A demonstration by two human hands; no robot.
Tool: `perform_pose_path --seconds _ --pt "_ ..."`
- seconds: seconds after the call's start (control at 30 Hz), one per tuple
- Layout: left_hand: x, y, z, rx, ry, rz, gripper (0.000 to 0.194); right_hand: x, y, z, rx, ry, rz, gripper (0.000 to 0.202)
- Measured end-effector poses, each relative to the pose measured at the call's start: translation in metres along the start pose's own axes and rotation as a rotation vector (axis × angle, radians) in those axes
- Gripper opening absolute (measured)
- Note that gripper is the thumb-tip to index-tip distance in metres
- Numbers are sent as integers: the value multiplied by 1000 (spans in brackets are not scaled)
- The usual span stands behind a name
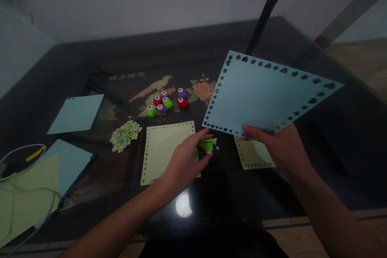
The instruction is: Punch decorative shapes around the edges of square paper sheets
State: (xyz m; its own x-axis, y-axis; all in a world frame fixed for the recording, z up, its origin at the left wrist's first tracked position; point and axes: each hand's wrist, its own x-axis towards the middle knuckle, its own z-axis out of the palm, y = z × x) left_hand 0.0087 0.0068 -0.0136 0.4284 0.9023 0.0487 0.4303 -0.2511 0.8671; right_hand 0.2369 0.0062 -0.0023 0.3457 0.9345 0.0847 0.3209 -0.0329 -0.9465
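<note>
Raised over the right side of the table, a blue sheet (266, 96) has star and heart holes along its edges. My right hand (284, 145) grips its near edge, thumb on top. My left hand (187, 157) holds a green punch (207, 145) between thumb and fingers, just below the sheet's left corner. Under that hand lies a pale green sheet (166, 145) with holes round its border. Another punched pale sheet (255, 155) lies partly hidden below the blue one. Small paper bits (217, 145) sit beside the green punch.
Several red, purple and green punches (166, 102) stand mid-table (121, 60). A heap of paper cutouts (124, 135) lies left of them. Farther left are a blue sheet (77, 113), stacked blue and pale green paper (30, 201) and a white cable (22, 147). A dark rod (266, 12) rises behind.
</note>
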Motion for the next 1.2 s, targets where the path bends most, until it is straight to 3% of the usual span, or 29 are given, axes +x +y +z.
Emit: perform_pose_path --seconds 0.2,0.43,0.6,0.9,1.2 --pt "0 -2 -2 168 -6 151 60 1 -1 -1 -17 10 0 23" --pt "1 -3 -3 258 -1 223 41 -1 -7 0 -25 23 -4 18" --pt "2 -4 -4 246 10 245 39 0 -5 -2 -20 19 -11 20" --pt "3 0 -7 103 -16 68 41 2 11 -3 121 -34 50 42" --pt "12 9 -13 -295 -50 -185 32 6 10 -3 198 -62 62 33"
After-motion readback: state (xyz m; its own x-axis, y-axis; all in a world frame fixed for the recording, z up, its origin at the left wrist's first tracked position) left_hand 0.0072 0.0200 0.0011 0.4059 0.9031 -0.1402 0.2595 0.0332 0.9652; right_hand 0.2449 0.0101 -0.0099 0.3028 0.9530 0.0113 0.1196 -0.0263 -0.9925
